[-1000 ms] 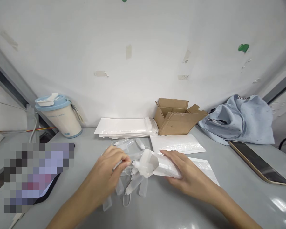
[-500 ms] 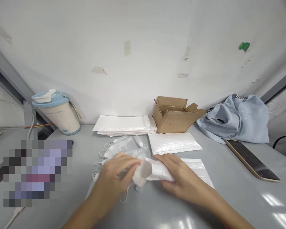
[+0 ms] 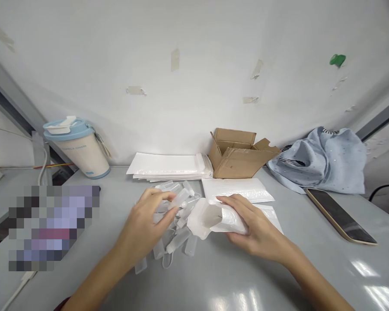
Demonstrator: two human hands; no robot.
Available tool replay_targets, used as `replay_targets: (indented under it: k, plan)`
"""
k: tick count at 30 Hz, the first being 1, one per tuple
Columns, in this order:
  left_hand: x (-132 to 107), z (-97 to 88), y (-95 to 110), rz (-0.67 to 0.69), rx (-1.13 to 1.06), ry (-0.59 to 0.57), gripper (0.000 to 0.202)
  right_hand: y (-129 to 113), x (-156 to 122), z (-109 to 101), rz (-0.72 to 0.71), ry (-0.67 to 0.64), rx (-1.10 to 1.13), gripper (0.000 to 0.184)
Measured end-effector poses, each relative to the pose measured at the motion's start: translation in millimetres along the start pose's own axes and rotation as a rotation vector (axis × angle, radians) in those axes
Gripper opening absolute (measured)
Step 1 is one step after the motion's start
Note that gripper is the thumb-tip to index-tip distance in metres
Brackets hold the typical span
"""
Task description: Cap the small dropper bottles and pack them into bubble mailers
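My right hand (image 3: 251, 226) grips a white padded envelope (image 3: 210, 218) and holds its open mouth toward the left. My left hand (image 3: 145, 224) pinches a small clear plastic bottle (image 3: 180, 198) just left of that mouth. Beneath and around the left hand lies a heap of several more clear plastic bottles (image 3: 178, 239) on the grey table (image 3: 214, 276).
At the back lies a stack of white padded envelopes (image 3: 168, 166) beside an open cardboard box (image 3: 238, 155). More envelopes (image 3: 236, 189) lie under my right hand. A blue-lidded cup (image 3: 79, 147) stands left, a blue cloth (image 3: 320, 160) and a phone (image 3: 339, 214) right.
My left hand pulled back from the envelope's mouth to the heap and came up with another clear bottle. The right hand has kept hold of the envelope.
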State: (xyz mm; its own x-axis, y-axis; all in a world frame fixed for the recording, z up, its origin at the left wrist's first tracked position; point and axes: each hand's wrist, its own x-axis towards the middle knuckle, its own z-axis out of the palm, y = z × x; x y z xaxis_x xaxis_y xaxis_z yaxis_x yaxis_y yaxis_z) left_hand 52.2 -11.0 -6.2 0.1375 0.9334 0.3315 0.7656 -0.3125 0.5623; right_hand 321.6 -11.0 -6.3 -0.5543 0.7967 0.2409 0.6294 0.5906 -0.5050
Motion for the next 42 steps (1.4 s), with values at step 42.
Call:
replay_targets:
  k: [42]
  plan:
    - [-12, -29.6, 7, -0.215, -0.994, 0.278, 0.016, -16, -13, -15, -0.324, 0.543, 0.066, 0.064]
